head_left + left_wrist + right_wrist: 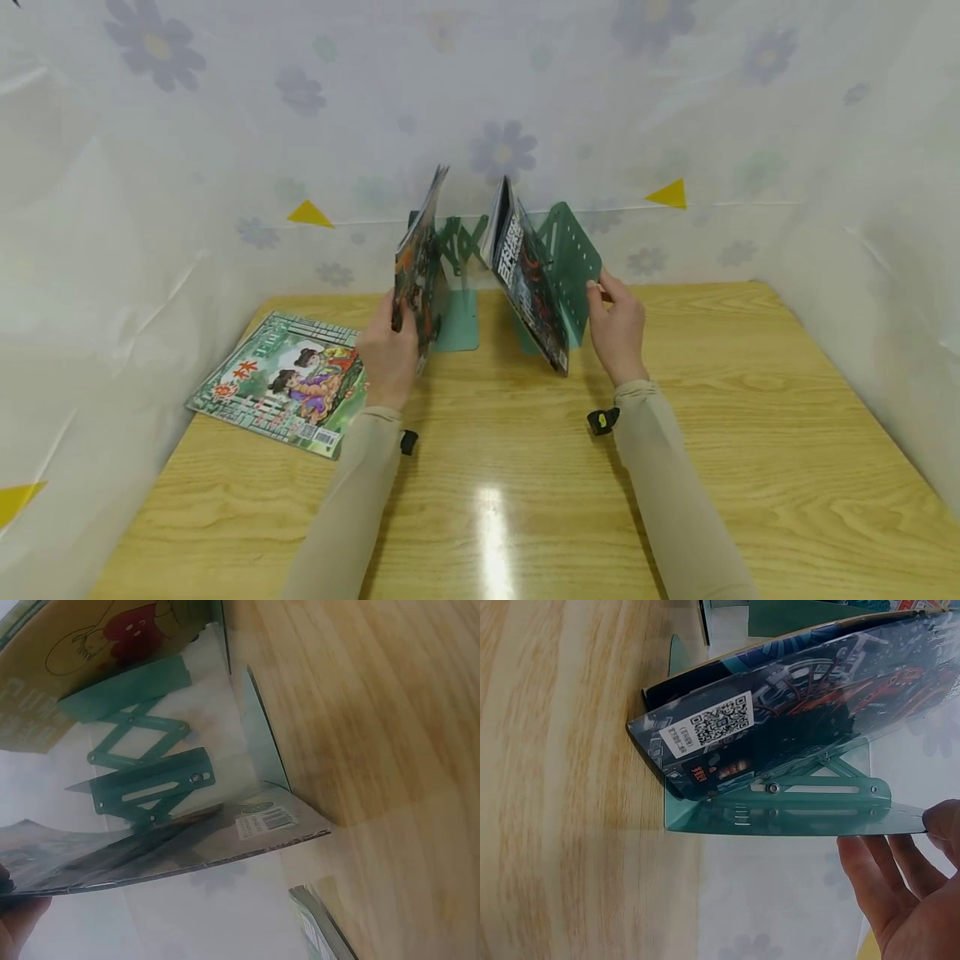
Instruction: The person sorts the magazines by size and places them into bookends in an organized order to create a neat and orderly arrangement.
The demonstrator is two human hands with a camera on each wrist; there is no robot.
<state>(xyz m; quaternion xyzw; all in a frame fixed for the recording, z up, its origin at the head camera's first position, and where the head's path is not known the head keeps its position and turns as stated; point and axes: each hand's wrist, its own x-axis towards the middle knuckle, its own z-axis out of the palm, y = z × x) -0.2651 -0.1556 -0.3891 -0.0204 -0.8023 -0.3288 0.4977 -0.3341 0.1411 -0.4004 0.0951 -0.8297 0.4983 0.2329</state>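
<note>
A green metal expandable bookend [573, 258] stands at the back of the table, its scissor lattice [139, 739] stretched between two end plates. My left hand [388, 354] grips an upright magazine [411, 271] by its near edge, at the bookend's left side; the left wrist view shows a barcode on its lower corner. Thumb and fingers of my right hand [618, 325] pinch the outer edge of the right end plate. Against that plate's inner side leans a dark magazine [795, 712] with a QR code, tilted, more pages behind it.
A magazine with a colourful cartoon cover [292, 383] lies flat at the table's left, partly behind my left hand. The wooden table [487, 467] ends at a white flower-patterned sheet [420, 125] bearing yellow triangles [671, 194].
</note>
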